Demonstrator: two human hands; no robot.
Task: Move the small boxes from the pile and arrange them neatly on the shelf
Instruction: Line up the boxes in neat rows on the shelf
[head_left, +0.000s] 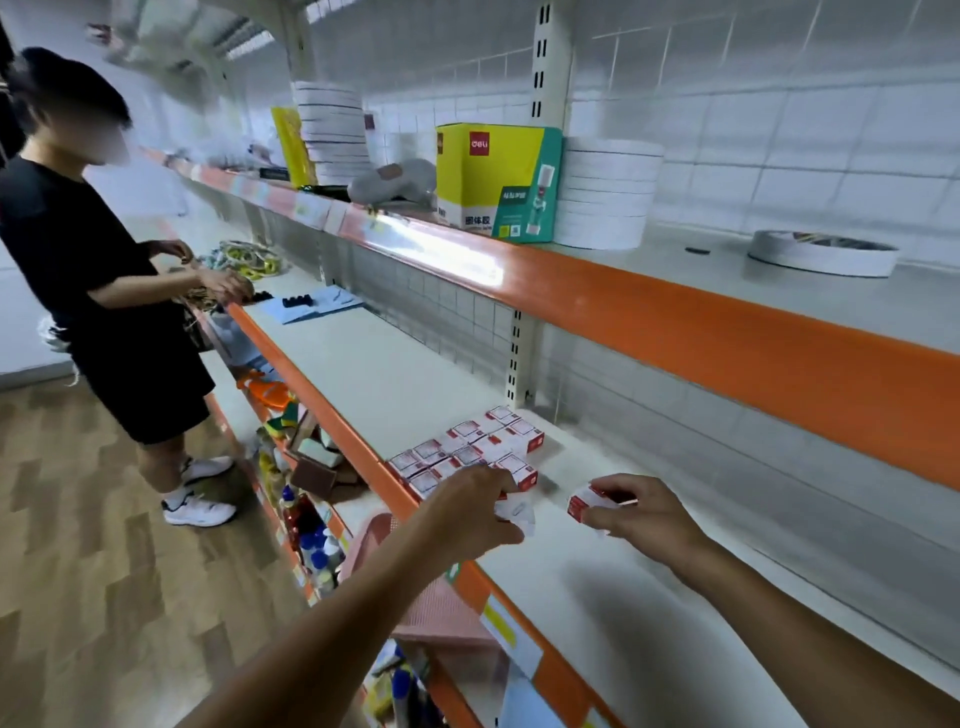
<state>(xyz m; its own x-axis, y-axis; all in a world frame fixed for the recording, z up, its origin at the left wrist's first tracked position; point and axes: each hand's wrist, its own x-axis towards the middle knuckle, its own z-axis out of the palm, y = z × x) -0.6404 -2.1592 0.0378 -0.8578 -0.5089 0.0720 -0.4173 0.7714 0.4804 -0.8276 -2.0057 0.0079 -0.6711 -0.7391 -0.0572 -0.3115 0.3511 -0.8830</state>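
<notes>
— Where are the small red-and-white cardboard boxes (470, 453)?

— Laid flat in close rows on the pale grey shelf with the orange front lip (363, 374), toward its front edge, their sides touching. Take that block as the landmark.

— And the hands?

— The left hand (475, 512) hangs at the block's near corner, its grip curled round a white box (514, 512) that is blurred; I cannot tell whether that box touches the row. The right hand (641, 512) is to the right of the block, apart from it, above bare shelf, its grip pinching one small red-and-white box (584, 501) between thumb and fingers.

— What else stands around?

— Above the block runs an upper shelf with the same orange lip (675, 322). On it, up and behind the block, a yellow-and-teal carton (493, 182) stands beside a stack of white rings (605, 195); one flat white ring (823, 252) lies farther right, a taller white stack (332, 130) farther left.

— Anything in the way?

— Nothing lies between the right hand and the block. Left of the block, far down the shelf, a person in a black shirt and shorts (93, 270) stands handling cords near blue sheets (311, 304). Below the block, a pink mesh basket (415, 587) and bottles with blue caps (317, 545) crowd the lower shelves.
</notes>
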